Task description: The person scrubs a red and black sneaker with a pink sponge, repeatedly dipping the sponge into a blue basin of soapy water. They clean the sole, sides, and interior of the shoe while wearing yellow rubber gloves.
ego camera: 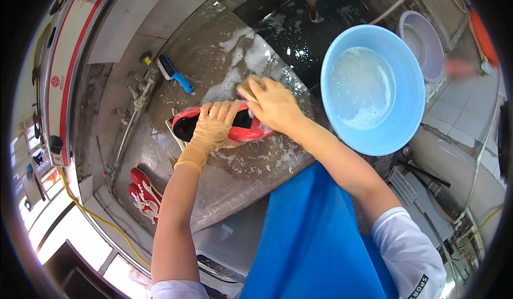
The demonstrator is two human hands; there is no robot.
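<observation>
A wet, soapy red shoe [255, 133] with a black lining lies on a grey stone slab [240, 170]. My left hand [214, 124], in a thin cream rubber glove, presses down across the shoe's opening and grips its upper. In my right hand [274, 102] is a scrubbing brush [247, 88] with a pale wooden-looking back, held at the shoe's far side; its bristles are mostly hidden. White suds [228, 84] spread over the slab beyond the shoe. Another brush [175, 134] shows partly from under the shoe's left end.
A blue-handled brush [176, 74] rests near wall pipes [140, 98]. Red-and-white sneakers [145, 192] stand at lower left. To the right are a light-blue basin of soapy water [372, 138] and a pale purple basin [435, 54]. Dark water fills a sunken trough [288, 30] behind.
</observation>
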